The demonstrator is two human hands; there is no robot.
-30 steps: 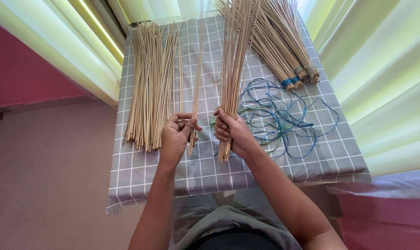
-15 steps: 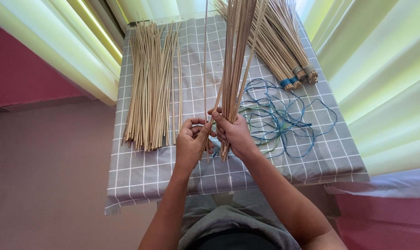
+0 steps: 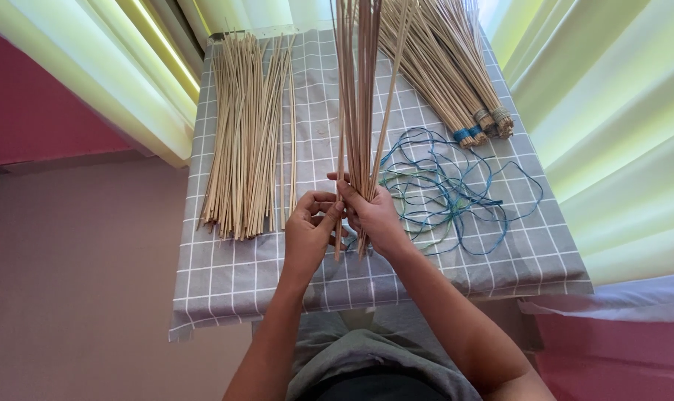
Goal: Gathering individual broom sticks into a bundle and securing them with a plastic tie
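Here grey checked cloth (image 3: 225, 282) covers table; pink floor; right hand (image 3: 378, 217), left hand (image 3: 309, 232) pinching stick bundle (image 3: 359, 96).

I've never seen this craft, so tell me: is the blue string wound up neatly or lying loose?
Loose. The blue string lies spread in tangled loops on the checked cloth, right of the right hand; none is wound.

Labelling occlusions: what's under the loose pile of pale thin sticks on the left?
The loose pile of pale thin sticks lies directly on the grey checked tablecloth. The table beneath the cloth is covered, so it cannot be seen.
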